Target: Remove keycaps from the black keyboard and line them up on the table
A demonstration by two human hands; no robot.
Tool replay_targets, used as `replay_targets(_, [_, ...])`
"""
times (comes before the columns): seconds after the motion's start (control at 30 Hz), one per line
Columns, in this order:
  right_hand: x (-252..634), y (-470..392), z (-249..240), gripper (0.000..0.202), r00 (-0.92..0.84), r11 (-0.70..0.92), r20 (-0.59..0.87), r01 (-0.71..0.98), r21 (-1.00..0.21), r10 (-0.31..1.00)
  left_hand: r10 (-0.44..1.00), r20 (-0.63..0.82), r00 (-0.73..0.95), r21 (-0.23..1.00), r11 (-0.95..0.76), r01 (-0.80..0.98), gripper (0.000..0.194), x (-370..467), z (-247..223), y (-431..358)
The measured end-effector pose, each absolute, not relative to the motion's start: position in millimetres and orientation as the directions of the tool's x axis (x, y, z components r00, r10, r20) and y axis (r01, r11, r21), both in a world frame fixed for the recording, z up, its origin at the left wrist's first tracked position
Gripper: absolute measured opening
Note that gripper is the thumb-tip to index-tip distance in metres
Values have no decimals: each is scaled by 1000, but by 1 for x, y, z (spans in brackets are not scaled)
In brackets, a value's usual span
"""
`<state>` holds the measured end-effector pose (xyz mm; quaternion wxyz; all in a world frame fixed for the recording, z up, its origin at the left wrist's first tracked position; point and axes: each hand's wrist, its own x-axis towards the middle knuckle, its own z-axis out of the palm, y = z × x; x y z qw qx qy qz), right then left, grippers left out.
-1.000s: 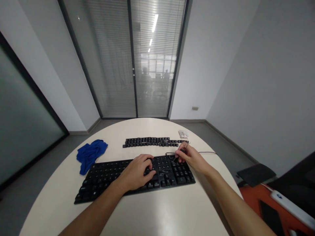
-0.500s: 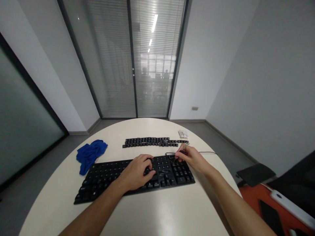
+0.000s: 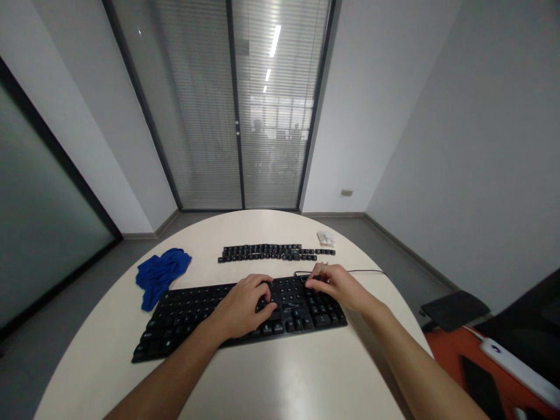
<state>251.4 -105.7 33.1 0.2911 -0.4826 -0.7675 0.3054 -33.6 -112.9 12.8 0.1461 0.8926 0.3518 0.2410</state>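
A black keyboard (image 3: 192,315) lies at a slant across the near part of the table. My left hand (image 3: 245,306) rests over its middle, fingers bent toward the far edge and thumb apart, with nothing visible in it. At the number pad, my right hand (image 3: 339,286) has thumb and fingertips closed together on the upper keys. A thin wire keycap puller (image 3: 324,265) shows above those fingers; its lower part is hidden by the hand. Beyond the keyboard, loose black keycaps (image 3: 262,252) lie in rows.
A crumpled blue cloth (image 3: 161,274) lies left of the keyboard on the round white table (image 3: 280,373). A small clear bag (image 3: 326,238) sits beyond the keycaps. The keyboard's cable (image 3: 367,270) runs off to the right. An orange chair (image 3: 446,344) holds a white power strip (image 3: 518,367).
My right hand has lowered and turned over the number pad, and the keycap puller has tipped and is more hidden by the fingers. My left hand and the keyboard stay put.
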Motion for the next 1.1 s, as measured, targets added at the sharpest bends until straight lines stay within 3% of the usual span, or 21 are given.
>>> replay_targets(0.23, [260, -106, 37, 30, -402, 386, 177, 531, -754, 898, 693, 339, 637, 430, -716, 550, 8, -34, 12, -112])
replay_targets(0.67, [258, -108, 41, 26, -498, 427, 95, 612, -666, 862, 701, 329, 633, 439, -707, 555, 9, -35, 14, -113])
replay_targets(1.1, [256, -105, 32, 30, -389, 322, 37, 701, -637, 921, 704, 318, 635, 434, -704, 563, 8, -34, 15, -114])
